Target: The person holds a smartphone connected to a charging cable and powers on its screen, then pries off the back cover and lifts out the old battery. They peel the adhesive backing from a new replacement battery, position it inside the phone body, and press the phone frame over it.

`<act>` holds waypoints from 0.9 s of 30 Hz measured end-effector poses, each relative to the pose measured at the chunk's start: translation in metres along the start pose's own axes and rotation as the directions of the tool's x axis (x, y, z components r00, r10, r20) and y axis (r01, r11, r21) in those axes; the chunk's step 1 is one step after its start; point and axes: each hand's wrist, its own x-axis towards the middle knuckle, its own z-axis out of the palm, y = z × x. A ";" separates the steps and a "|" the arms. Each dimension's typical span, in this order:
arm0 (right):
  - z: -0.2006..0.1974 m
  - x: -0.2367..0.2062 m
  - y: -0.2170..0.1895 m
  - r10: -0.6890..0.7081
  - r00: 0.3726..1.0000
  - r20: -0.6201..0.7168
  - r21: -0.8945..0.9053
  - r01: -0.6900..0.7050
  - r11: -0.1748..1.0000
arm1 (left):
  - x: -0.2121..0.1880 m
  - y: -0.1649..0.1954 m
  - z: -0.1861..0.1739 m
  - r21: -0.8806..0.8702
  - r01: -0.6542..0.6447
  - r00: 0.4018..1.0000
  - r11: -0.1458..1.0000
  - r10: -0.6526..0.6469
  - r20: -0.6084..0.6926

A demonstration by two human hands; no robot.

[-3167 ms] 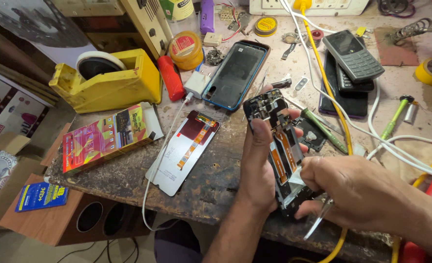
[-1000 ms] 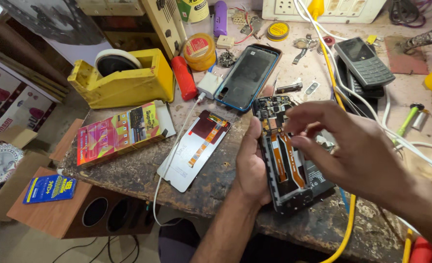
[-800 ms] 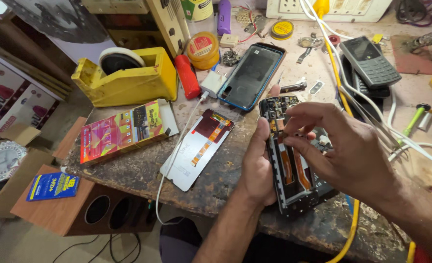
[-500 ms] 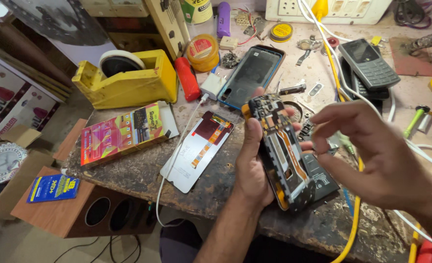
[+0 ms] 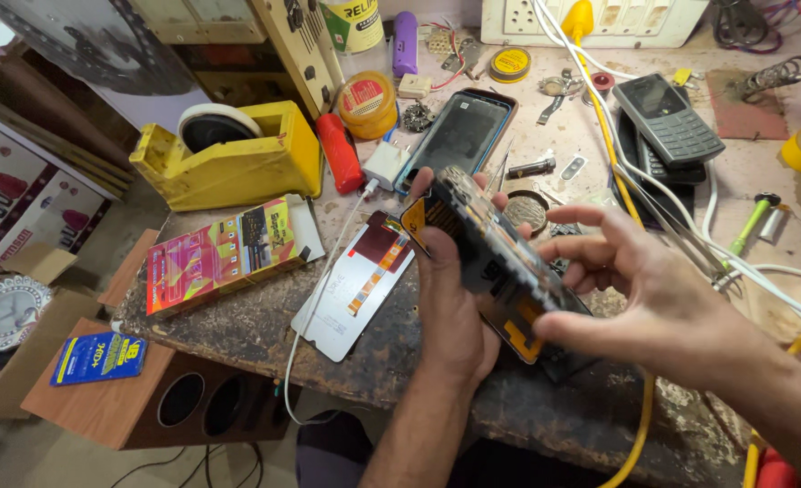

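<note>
My left hand [image 5: 450,307] grips an opened smartphone [image 5: 495,267] with its back cover off, tilted up on edge above the worn workbench [image 5: 256,330]. Orange flex cables and dark boards show inside it. My right hand [image 5: 644,298] holds the phone's lower right end, thumb and fingers spread along its edge. A loose display panel [image 5: 355,285] with a maroon and orange flex strip lies flat just left of my left hand.
A yellow tape dispenser [image 5: 229,158], a colourful box [image 5: 224,253], a red lighter [image 5: 340,154], a white charger plug [image 5: 387,164] and a dark phone in a blue case [image 5: 459,136] lie behind. A keypad phone [image 5: 669,119], white and yellow cables [image 5: 617,154] and a wooden speaker box [image 5: 161,398] are around.
The tool once in my right hand is gone. My left hand has lifted and tilted the opened phone on edge, and my right hand moved from its top to its lower end.
</note>
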 end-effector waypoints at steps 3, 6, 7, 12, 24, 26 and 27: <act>-0.005 0.007 0.013 -0.070 0.995 0.074 0.368 0.038 0.929 | 0.000 -0.001 -0.002 -0.062 0.015 1.000 0.998 -0.016 -0.014; -0.009 0.012 0.022 -0.099 0.987 0.127 0.516 0.019 0.856 | -0.001 -0.003 -0.006 -0.108 0.024 0.999 0.994 -0.027 -0.027; -0.010 0.012 0.024 -0.105 0.985 0.137 0.545 0.014 0.838 | -0.002 -0.004 -0.007 -0.141 0.027 0.999 0.990 -0.030 -0.015; -0.013 0.011 0.019 -0.113 0.993 0.029 0.638 0.069 0.767 | 0.001 -0.007 -0.015 -0.225 0.070 0.989 0.972 -0.098 -0.113; -0.033 0.002 -0.002 -0.157 0.987 -0.037 0.896 0.102 0.432 | 0.008 0.000 -0.017 -0.206 0.078 0.994 0.975 -0.091 -0.052; -0.033 0.006 -0.001 -0.113 0.993 -0.028 0.917 0.071 0.394 | 0.010 0.002 -0.017 -0.192 0.107 0.989 0.976 -0.124 -0.080; -0.033 0.008 0.000 -0.095 0.995 -0.024 0.921 0.059 0.385 | 0.009 0.002 -0.017 -0.178 0.116 0.988 0.977 -0.133 -0.085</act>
